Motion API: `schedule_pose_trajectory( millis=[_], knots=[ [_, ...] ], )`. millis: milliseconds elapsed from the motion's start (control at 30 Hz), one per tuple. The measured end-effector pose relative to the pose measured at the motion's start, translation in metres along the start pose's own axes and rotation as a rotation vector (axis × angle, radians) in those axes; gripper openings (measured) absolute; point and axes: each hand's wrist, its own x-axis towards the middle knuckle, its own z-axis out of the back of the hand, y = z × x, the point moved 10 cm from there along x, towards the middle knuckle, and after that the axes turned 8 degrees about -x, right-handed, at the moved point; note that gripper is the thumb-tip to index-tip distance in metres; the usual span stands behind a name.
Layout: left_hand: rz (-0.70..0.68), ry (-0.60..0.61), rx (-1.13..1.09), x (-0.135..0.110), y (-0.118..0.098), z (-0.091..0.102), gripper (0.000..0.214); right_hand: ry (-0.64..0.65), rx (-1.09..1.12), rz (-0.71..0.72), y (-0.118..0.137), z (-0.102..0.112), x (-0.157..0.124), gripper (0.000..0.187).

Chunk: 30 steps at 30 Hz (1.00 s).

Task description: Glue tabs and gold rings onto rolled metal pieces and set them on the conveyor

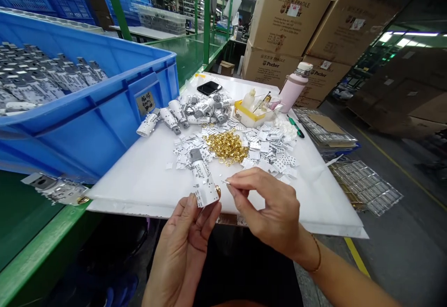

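Observation:
My left hand (186,232) is closed on the lower end of a white and grey plastic part (202,179), dotted with small dark holes, with a gold ring showing at its right side. Just to the right, my right hand (267,204) pinches a tiny white piece (225,182) between thumb and index finger, apart from the plastic part. Beyond both hands lies a heap of small gold rings (226,146). Small flat white pieces with dark dots (270,149) are scattered on either side of the rings.
A blue crate (115,111) full of similar parts stands at left. On the white tabletop (139,176) are more plastic parts (171,118), a phone (209,87), a yellow tray (248,117) with bottles, a pink flask (294,90) and a green marker (296,127). Cardboard boxes (279,28) rise behind.

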Motion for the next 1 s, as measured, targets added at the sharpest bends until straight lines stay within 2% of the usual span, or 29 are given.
schedule_pose_trajectory(
  millis=[100, 233, 400, 1000],
  knots=[
    [0.022, 0.059, 0.018, -0.002, 0.009, -0.01, 0.02, -0.059, -0.086, 0.081, 0.008, 0.0, -0.003, 0.019],
    [0.014, 0.071, 0.031, -0.004, 0.012, -0.017, 0.011, -0.095, -0.171, 0.137, 0.01, -0.002, -0.009, 0.019],
    [0.014, 0.085, -0.006, -0.005, 0.013, -0.019, 0.005, -0.088, -0.188, 0.166, 0.012, -0.001, -0.013, 0.019],
    [-0.027, 0.072, 0.04, -0.008, 0.009, -0.021, 0.003, -0.006, -0.211, 0.189, 0.011, -0.008, -0.018, 0.026]
  ],
)
